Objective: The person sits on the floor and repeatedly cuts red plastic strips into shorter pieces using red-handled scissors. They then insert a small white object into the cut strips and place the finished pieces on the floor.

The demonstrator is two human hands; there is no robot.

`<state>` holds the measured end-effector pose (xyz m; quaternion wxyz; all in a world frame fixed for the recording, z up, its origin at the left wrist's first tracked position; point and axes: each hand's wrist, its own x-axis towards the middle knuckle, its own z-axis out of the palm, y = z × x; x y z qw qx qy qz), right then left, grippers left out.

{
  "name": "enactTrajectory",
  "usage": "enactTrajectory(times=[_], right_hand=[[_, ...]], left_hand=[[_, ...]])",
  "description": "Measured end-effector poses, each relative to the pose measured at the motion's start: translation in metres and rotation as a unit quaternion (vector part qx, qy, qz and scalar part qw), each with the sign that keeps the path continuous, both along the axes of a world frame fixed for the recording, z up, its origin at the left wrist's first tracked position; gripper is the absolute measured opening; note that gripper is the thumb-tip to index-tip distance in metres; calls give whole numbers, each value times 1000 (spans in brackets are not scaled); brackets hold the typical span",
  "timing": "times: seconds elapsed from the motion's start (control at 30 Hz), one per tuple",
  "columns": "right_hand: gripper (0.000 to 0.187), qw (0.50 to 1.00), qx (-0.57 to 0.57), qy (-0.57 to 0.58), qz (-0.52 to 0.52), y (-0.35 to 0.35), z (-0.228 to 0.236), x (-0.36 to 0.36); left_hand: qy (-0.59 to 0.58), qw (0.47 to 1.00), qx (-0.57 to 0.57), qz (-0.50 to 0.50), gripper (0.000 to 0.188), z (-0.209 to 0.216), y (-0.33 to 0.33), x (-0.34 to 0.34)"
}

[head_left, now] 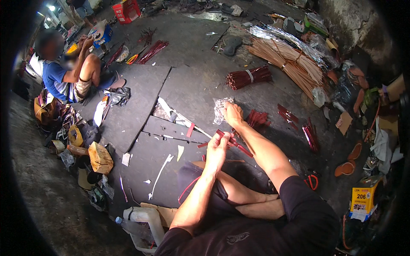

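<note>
My left hand [217, 147] is closed around a few narrow, shiny dark red strips [240, 147], held over my lap. The strips cross at the fingers and stick out on both sides. Farther out, my right hand [233, 114] rests at a clear plastic bag [220, 112] of small pieces on the floor. Its fingers are curled down at the bag's edge, and whatever they pinch is hidden. Right beside that wrist lies a loose pile of dark red strips [257, 119]. A banded bundle of red strips [249, 78] sits beyond it.
Two smaller groups of red strips [288, 116] lie to the right, near a large bundle of tan strips [290, 64]. Red-handled scissors [313, 182] are by my right knee. A white plastic crate [147, 219] stands at lower left. Another person [64, 77] sits at far left.
</note>
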<state>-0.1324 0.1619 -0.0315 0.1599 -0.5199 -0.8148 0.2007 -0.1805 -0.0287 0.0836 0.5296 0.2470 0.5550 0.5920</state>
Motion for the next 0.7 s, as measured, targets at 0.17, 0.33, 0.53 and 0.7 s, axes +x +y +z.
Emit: enactTrajectory(times=[0.17, 0.33, 0.53, 0.7], right_hand=[[7, 986, 141, 76, 42, 3, 13, 8], [8, 979, 3, 203, 28, 2, 32, 31], [22, 866, -240, 438, -12, -84, 140, 111], [13, 885, -146, 437, -65, -167, 195, 189]], left_hand=[[5, 1000, 17, 26, 20, 1, 1, 2], [-46, 997, 11, 62, 21, -5, 2, -3], [-84, 996, 14, 1, 23, 32, -1, 18], [-161, 979, 42, -117, 18, 77, -8, 91]])
